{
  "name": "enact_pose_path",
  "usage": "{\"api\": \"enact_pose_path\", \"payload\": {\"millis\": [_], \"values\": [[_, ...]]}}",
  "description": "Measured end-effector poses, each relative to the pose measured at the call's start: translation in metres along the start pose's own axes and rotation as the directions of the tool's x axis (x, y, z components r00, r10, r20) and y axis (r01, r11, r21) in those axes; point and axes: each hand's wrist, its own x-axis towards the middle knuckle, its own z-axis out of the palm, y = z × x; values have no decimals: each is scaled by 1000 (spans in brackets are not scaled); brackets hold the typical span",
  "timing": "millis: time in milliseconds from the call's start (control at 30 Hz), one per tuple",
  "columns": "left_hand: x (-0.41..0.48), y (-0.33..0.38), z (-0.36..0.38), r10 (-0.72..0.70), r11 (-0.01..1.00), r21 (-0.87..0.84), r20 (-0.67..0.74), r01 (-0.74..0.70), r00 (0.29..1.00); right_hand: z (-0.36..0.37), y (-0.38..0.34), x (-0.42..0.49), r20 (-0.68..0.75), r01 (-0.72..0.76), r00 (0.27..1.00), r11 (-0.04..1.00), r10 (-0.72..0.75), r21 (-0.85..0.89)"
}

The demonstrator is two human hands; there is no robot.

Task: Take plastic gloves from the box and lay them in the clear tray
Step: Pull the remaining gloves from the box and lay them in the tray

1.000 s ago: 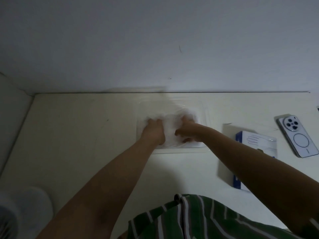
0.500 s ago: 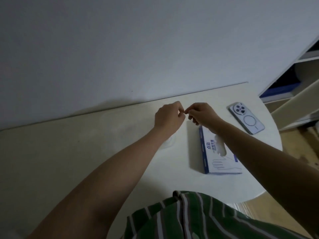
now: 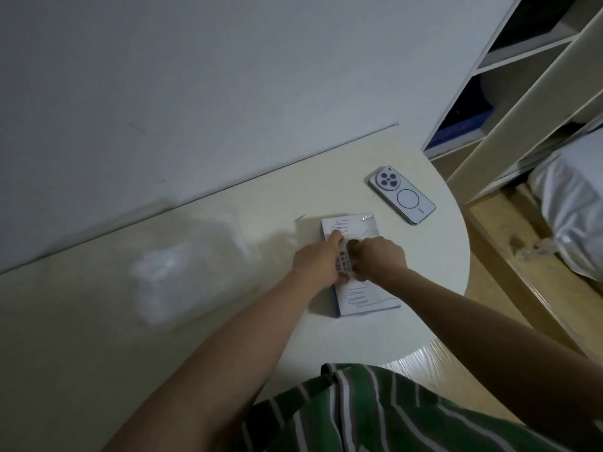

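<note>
In the head view, the clear tray (image 3: pixel 225 243) is showing only as a blurred, glassy smear on the left of the worktop (image 3: pixel 81 337). A pale heap of gloves (image 3: pixel 156 269) is lying inside it, and its rim is hard to trace. The right grip (image 3: pixel 380 256), a bare hand, is covering the middle of the box (image 3: pixel 368 298), so that part of the top is hidden. Its fingertips are tucked out of sight beneath the knuckles. A green striped shirt (image 3: pixel 375 412) is being cut off by the near edge.

The box is lying flat on the right part of the worktop, well apart from the tray and directly under both hands. The left grip (image 3: pixel 318 262) is resting flat on the box's left side, fingers stretched along the top and holding nothing. The right grip is curling its fingers down at the box's middle; whether they are pinching a glove I cannot tell.

The box is looking like a flat white cardboard rectangle with blue edges, with hand outlines printed at its far and near ends. The worktop is smooth and cream-coloured, rounding off at its right end. A phone (image 3: pixel 402 194) with a pale glossy back is lying face down just beyond the box, to the far right.
</note>
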Motion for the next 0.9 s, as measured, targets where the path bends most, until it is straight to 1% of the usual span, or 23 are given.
{"api": "enact_pose_path", "payload": {"millis": [67, 133, 200, 233, 267, 300, 333, 367, 400, 433, 467, 533, 567, 600, 633, 667, 700, 733, 767, 800, 833, 867, 900], "values": [[3, -1, 1, -15, 1000, -2, -1, 15, 1000, -1, 0, -1, -27, -4, 1000, 999, 5, 43], [4, -1, 2, -26, 1000, 0, 2, 26, 1000, -1, 3, -1, -64, -13, 998, 988, 23, 152], [5, 0, 1, -31, 999, 8, -5, 31, 1000, -1, 10, 2, -96, 16, 995, 932, 20, 363], [6, 1, 1, -35, 999, 15, -6, 35, 999, -2, 14, 5, -121, 54, 993, 868, 7, 494], [6, 2, 1, -40, 999, 27, -4, 40, 999, -5, 18, 7, -152, 99, 988, 772, -4, 628], [7, 3, 2, -46, 998, 39, -2, 46, 999, -10, 20, 7, -183, 138, 983, 635, 6, 760], [7, 4, 2, -51, 997, 53, -3, 51, 999, -19, 21, 7, -206, 166, 978, 463, 38, 871], [7, 5, 2, -55, 996, 65, -5, 55, 998, -28, 23, 7, -212, 184, 975, 283, 72, 941], [8, 5, 2, -56, 996, 68, 0, 56, 998, -36, 25, 10, -187, 173, 977, 133, 98, 976], [7, 5, 0, -54, 997, 58, 13, 53, 998, -44, 27, 11, -155, 153, 982, 32, 106, 988], [7, 3, -2, -47, 998, 34, 35, 46, 998, -49, 30, 13, -122, 124, 987, -20, 105, 992], [7, -3, -10, -29, 995, -93, 64, 34, 998, -56, 31, 14, -79, 83, 993, -45, 82, 996], [8, -6, -14, -22, 977, -212, 46, 31, 999, -56, 30, 13, -75, 78, 995, -53, 58, 996], [7, -8, -18, -37, 933, -358, 9, 38, 999, -56, 28, 11, -77, 80, 996, -62, 35, 995], [4, -10, -24, -76, 855, -516, -31, 50, 997, -56, 24, 8, -84, 84, 996, -80, 10, 993], [3, -10, -30, -128, 737, -673, -52, 60, 990, -55, 22, 5, -88, 87, 996, -96, -9, 992], [0, -9, -37, -174, 583, -810, -57, 56, 983, -54, 19, 3, -88, 86, 996, -93, -24, 992], [-5, -11, -45, -204, 421, -906, -48, 43, 978, -53, 14, 3, -87, 84, 996, -73, -33, 994], [-9, -12, -53, -214, 294, -955, -37, 29, 976, -54, 10, 0, -85, 83, 996, -48, -32, 995], [-12, -16, -60, -217, 227, -974, -30, 21, 976, -56, 2, 1, -84, 83, 996, -19, -25, 996], [-15, -18, -66, -211, 216, -976, -23, 23, 977, -57, -5, -1, -81, 81, 997, 5, -18, 997], [-19, -24, -69, -212, 248, -969, -35, 18, 977, -61, -16, -5, -79, 80, 997, 26, -22, 996], [-21, -27, -71, -215, 301, -954, -68, 0, 974, -64, -24, -9, -71, 72, 997, 22, -39, 997]]}}
